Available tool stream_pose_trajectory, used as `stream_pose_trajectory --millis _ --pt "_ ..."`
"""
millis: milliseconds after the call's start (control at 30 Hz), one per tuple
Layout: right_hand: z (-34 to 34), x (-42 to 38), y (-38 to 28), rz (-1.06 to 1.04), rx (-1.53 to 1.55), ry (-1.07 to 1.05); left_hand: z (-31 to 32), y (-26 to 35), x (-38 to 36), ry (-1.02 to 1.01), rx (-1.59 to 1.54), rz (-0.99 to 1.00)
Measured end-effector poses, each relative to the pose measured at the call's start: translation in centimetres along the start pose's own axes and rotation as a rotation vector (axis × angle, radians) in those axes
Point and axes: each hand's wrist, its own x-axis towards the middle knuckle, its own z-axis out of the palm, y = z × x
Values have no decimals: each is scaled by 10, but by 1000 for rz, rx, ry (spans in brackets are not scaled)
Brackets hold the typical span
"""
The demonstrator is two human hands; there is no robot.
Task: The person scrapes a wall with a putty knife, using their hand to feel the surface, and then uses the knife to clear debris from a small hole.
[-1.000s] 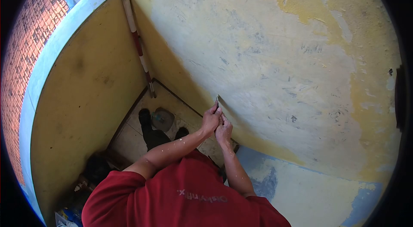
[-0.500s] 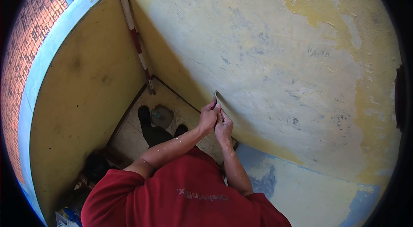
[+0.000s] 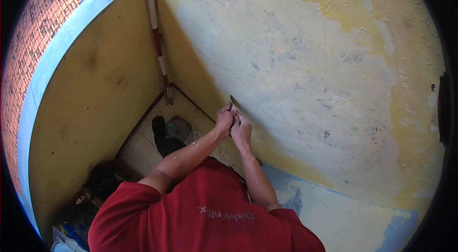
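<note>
Both hands are together in front of my chest, wrapped round a scraper [image 3: 232,99] whose thin blade edge meets the wall [image 3: 286,75]. My left hand [image 3: 224,119] is closed close behind the blade. Just to its right, my right hand [image 3: 242,131] is closed lower on the tool; its handle is mostly hidden by the fingers. Pale flecks dot both forearms. The wall has a broad whitish bare patch with dark scuffs, bordered by yellow paint.
A red-and-white pole [image 3: 156,37] leans in the corner. On the tiled floor [image 3: 149,132] a greyish round container [image 3: 179,129] stands beside my foot. A low yellow parapet [image 3: 90,89] curves along the left. Dark clutter lies at lower left.
Both hands and the scraper have shifted slightly left along the wall. My view has turned a little, and both hands keep their hold.
</note>
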Motion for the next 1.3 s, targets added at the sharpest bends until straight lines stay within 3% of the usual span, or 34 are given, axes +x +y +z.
stream_pose_trajectory --millis 167,300,500,567,700,733,867,967,1033,1067,1133,1233,1300 --pt "-19 -17 -6 -57 -8 79 8 -9 -14 -65 45 -48" --pt "8 6 -2 34 -103 -73 -17 -6 18 21 47 -37" --pt "-13 -11 -20 84 -42 1 3 -3 -6 1 1 -113" --pt "1 4 -8 86 -176 -75 -8 -9 12 9 8 -55" --pt "16 -3 1 78 -102 -3 -23 -10 18 25 -80 -133" --pt "10 -10 1 98 -37 -10 -25 -13 11 -68 -62 -120" --pt "5 -10 1 114 40 -8 -19 -16 8 -25 -43 -96" --pt "28 6 38 73 63 -39 -19 -7 17 -9 -63 -86" --pt "36 -3 64 -138 123 80 -15 -6 1 -51 -79 -67" --pt "28 -5 66 -136 126 87 -14 -5 -1 -56 -72 -70" --pt "-14 -16 17 375 434 -338 -13 -9 -3 -75 12 -71" --pt "-11 -3 13 413 646 -385 -30 -5 10 -123 145 -161" --pt "-15 -9 3 391 577 -370 -25 -6 9 -92 112 -120"
